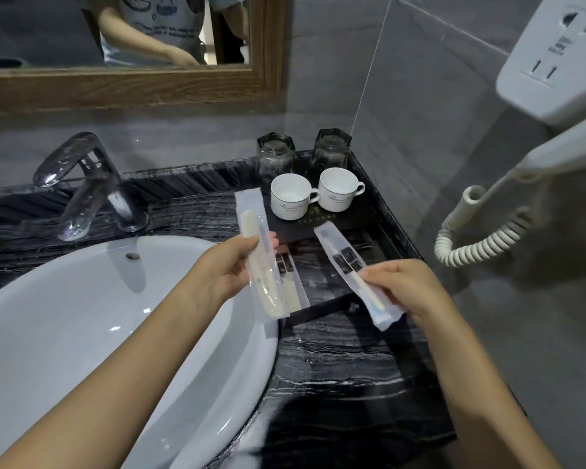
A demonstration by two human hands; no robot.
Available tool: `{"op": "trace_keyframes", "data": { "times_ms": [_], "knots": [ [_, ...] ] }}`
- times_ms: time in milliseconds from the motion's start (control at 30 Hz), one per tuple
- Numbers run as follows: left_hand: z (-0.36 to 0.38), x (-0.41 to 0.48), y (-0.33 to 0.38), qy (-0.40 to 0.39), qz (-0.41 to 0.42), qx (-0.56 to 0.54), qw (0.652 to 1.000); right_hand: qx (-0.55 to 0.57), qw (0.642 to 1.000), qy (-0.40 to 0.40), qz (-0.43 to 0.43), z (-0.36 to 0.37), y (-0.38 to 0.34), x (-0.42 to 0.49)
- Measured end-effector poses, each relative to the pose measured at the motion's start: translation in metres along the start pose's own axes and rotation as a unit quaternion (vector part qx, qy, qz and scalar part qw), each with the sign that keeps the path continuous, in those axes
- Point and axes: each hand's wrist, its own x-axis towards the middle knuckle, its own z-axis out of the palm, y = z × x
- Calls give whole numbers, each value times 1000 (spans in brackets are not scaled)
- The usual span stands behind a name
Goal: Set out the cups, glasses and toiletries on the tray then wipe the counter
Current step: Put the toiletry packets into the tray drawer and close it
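Note:
A black tray (379,211) stands on the dark marble counter (345,367) by the right wall. At its back are two upturned glasses (275,159) (331,152), with two white cups (289,200) (339,189) in front of them. My left hand (227,269) holds a wrapped comb (256,252) upright over the tray's left edge. My right hand (406,286) grips a wrapped toothbrush (349,269) over the tray's front. Another wrapped packet (291,286) lies on the tray, partly hidden behind the comb.
A white basin (82,326) fills the left, with a chrome tap (78,184) behind it. A wall hairdryer unit (555,62) with a coiled cord (481,238) hangs at the right. A wood-framed mirror (149,86) is above.

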Motion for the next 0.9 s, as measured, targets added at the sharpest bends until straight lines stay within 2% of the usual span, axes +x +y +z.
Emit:
{"op": "trace_keyframes", "data": {
  "times_ms": [167, 333, 600, 733, 900],
  "knots": [
    [-4, 5, 1, -11, -5, -34, 999, -99, 994, 16, 33, -8, -4, 19],
    [2, 8, -4, -10, -17, -45, 999, -188, 979, 34, 78, 7, -11, 78],
    [6, 15, -10, 16, -22, -38, 999, -157, 979, 34, 128, 31, 29, 142],
    [9, 17, -14, 16, -6, -37, 999, -231, 965, 48, 118, 30, 32, 143],
    [15, 20, -23, 7, 4, -19, 1000, -272, 956, 42, 97, 24, 37, 144]
  ]
}}
